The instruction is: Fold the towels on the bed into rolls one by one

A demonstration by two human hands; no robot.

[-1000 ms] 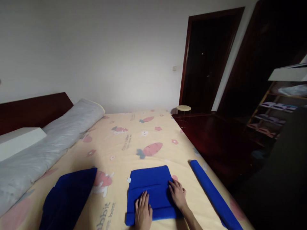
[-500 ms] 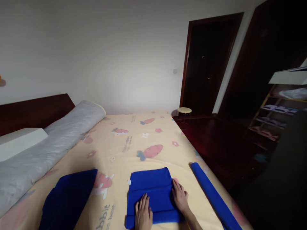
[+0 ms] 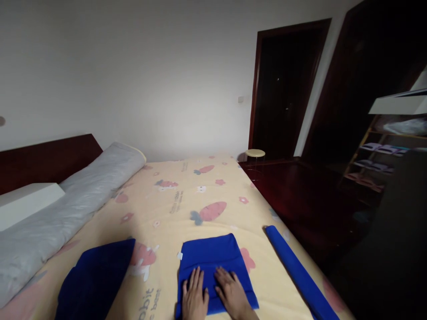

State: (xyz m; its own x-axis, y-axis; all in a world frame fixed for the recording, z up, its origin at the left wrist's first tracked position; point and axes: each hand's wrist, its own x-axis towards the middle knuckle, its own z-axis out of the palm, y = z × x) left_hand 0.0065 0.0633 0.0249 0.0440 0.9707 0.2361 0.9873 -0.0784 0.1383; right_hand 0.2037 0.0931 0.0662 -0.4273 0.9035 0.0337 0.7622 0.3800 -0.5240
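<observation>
We have the cloth [image 3: 208,250] beneath our left hand [image 3: 194,297] and right hand [image 3: 232,292], both flat and loosely spread; it is blue, creased, with a white tag [image 3: 180,256] at left.

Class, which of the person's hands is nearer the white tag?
Left. In view, the left hand lies below and right of the tag, on the middle cloth; the right hand is farther right, also on it.

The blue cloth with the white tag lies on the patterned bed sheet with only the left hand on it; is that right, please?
Not quite: the head view shows the right hand on the blue cloth too, beside the left hand. The white tag and the patterned bed sheet beneath are right.
</observation>
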